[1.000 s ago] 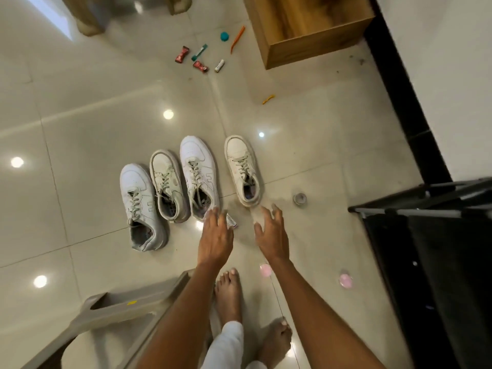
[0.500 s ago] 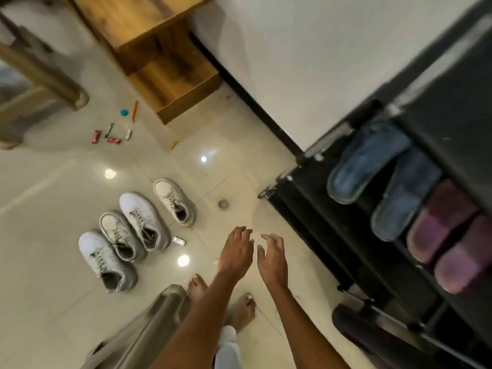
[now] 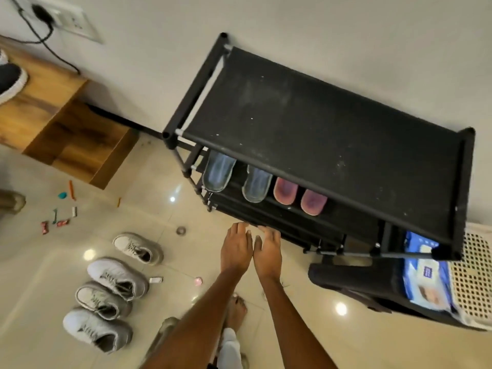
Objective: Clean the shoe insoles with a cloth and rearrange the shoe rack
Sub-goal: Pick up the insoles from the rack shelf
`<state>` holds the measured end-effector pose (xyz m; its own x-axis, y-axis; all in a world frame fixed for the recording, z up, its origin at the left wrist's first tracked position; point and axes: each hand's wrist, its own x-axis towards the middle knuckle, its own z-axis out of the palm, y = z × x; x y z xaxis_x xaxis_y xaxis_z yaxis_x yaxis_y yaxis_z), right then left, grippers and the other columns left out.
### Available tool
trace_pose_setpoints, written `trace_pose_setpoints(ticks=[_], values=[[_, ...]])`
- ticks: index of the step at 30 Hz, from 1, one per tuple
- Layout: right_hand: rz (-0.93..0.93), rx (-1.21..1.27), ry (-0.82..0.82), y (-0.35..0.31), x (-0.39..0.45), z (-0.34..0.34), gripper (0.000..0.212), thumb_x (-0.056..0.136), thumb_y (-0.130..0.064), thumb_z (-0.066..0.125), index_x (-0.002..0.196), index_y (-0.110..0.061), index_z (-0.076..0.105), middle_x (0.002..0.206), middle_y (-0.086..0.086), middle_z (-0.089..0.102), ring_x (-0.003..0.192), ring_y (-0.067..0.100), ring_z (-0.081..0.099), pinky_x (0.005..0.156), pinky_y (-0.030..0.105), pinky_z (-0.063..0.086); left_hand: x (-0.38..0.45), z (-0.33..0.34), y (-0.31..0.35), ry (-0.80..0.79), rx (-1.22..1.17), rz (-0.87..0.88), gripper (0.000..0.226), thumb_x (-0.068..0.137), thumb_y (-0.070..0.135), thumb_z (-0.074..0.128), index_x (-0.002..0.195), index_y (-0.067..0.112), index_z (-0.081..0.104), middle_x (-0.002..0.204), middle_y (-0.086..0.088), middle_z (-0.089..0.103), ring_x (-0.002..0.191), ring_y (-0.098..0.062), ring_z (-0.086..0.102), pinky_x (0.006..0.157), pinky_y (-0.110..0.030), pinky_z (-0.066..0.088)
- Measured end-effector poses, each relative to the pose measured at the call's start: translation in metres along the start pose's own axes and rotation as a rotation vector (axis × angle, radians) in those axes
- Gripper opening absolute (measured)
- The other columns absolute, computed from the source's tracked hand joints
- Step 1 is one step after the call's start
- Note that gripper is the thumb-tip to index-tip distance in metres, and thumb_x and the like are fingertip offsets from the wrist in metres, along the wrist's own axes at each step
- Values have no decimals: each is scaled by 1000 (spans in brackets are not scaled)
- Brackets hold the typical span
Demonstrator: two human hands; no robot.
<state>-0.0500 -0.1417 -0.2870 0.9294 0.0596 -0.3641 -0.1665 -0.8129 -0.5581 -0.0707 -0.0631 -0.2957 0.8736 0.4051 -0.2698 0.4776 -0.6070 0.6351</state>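
A black shoe rack stands against the wall. On its second shelf lie two blue slippers and two pink slippers. Several white sneakers sit in a row on the tiled floor at lower left. My left hand and my right hand reach forward side by side, fingers straight, empty, just short of the rack's lower front edge. No cloth is in either hand.
A blue wipes pack lies on a black stool under the rack's right end, beside a white perforated basket. A wooden cabinet stands at left. Small wrappers and a tape roll litter the floor.
My view has swung up and right from the sneakers to the rack. Both hands have left the sneakers, come together and now reach toward the rack's lower shelf.
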Motion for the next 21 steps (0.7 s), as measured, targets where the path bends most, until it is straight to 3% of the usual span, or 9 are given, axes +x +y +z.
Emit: trace_pose_setpoints(ticks=[7, 11, 14, 18, 21], values=[[76, 124, 71, 59, 44, 46, 39, 98, -23, 43, 137, -19, 42, 146, 4, 35, 126, 21, 48, 98, 30, 46, 39, 76, -32, 18, 99, 148, 26, 97, 18, 43, 121, 13, 50, 119, -7, 57, 103, -23, 58, 83, -32, 51], [68, 179, 118, 102, 78, 90, 34, 98, -23, 47, 131, -23, 45, 135, -2, 40, 112, 16, 57, 90, 23, 51, 62, 139, -70, 3, 137, 254, 28, 96, 23, 49, 122, 13, 50, 118, -6, 57, 102, -22, 59, 84, -31, 52], [54, 212, 183, 123, 92, 115, 28, 100, -23, 42, 128, -24, 46, 121, -12, 45, 108, 14, 58, 80, 8, 47, 71, 169, -91, 27, 139, 295, 29, 94, 25, 53, 121, 14, 50, 117, -4, 57, 103, -18, 57, 85, -27, 50], [18, 215, 251, 124, 99, 127, 31, 99, -24, 43, 130, -23, 46, 135, -3, 39, 108, 13, 57, 89, 23, 50, 79, 182, -107, 3, 146, 416, 32, 92, 24, 59, 121, 12, 51, 117, -6, 56, 102, -18, 56, 86, -31, 53], [-4, 232, 259, 124, 93, 123, 33, 99, -24, 44, 131, -24, 46, 137, -2, 38, 108, 14, 56, 85, 21, 47, 83, 179, -107, 40, 132, 430, 27, 96, 25, 50, 119, 12, 52, 116, -7, 56, 102, -19, 55, 86, -31, 52]])
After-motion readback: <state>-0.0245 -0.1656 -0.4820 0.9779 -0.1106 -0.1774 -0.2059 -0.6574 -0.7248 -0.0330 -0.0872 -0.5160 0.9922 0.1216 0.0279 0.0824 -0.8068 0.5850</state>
